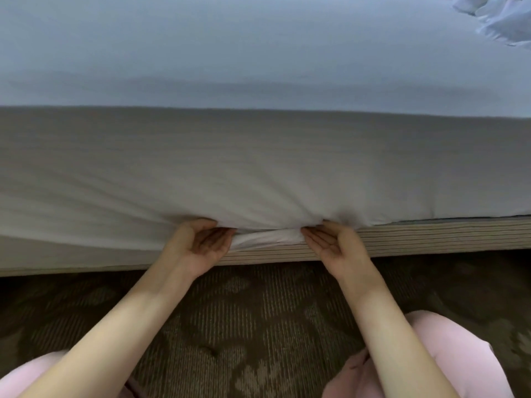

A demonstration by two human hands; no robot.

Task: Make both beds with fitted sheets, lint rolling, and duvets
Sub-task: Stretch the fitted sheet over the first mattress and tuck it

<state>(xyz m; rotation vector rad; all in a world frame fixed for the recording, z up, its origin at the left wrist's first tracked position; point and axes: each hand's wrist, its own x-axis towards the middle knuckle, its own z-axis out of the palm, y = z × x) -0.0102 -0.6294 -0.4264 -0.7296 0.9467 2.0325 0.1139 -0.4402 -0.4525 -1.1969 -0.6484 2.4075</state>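
Note:
A white fitted sheet (258, 168) covers the top and near side of the mattress. Its lower hem bunches in a fold at the mattress's bottom edge, above the striped bed base (431, 237). My left hand (201, 245) is palm up, fingers straight and pushed under the mattress edge against the sheet's hem. My right hand (330, 245) mirrors it, palm up, fingertips tucked under the same fold. Fingertips of both hands are hidden by the fabric. A crumpled white duvet (500, 18) lies on the far right of the bed.
Patterned brown carpet (258, 311) runs along the bed's near side. My knees in pink trousers (448, 354) are on the floor at the lower corners of the view.

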